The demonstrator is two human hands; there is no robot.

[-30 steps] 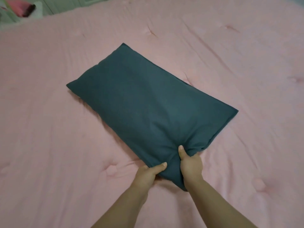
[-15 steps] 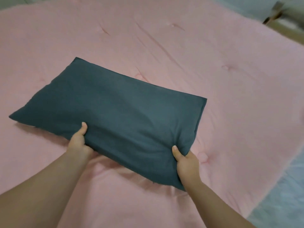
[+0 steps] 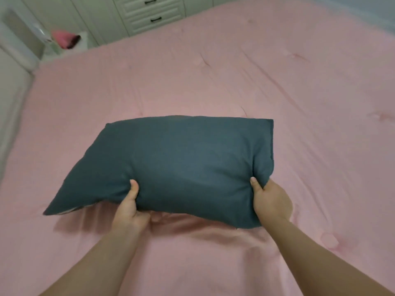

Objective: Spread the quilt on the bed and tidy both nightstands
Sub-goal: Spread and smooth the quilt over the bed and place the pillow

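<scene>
Gripping the near long edge of one dark teal, soft rectangular fabric pillow (image 3: 177, 165), both hands work over the near part of the bed. Left hand (image 3: 130, 210): thumb on top of the cloth, fingers tucked beneath and hidden, clamped on the edge left of centre. Right hand (image 3: 271, 201): thumb on top, fingers beneath, clamped on the near right corner.

Handling, judged: the pillow dents at each thumb and sags between the holds, so it reads as light, soft and compliant, neither fragile nor slippery. Its near left corner droops toward the bed, with a pale lining showing at the open end. Two holds spread along one long edge look sound; a single corner hold would let it fold.

One pink tufted quilt (image 3: 213, 86) lies beneath and beyond, covering the bed out to the far and left edges, with shallow creases and small tuft dimples. It should be soft and floppy, best taken at corners or hems.

Beyond the bed's far left corner: one blurred pink object (image 3: 63, 38). Behind the far edge: one white drawer unit (image 3: 149, 11), two dark handles counted.

Counts: pillows 1, quilts 1, hands 2.
</scene>
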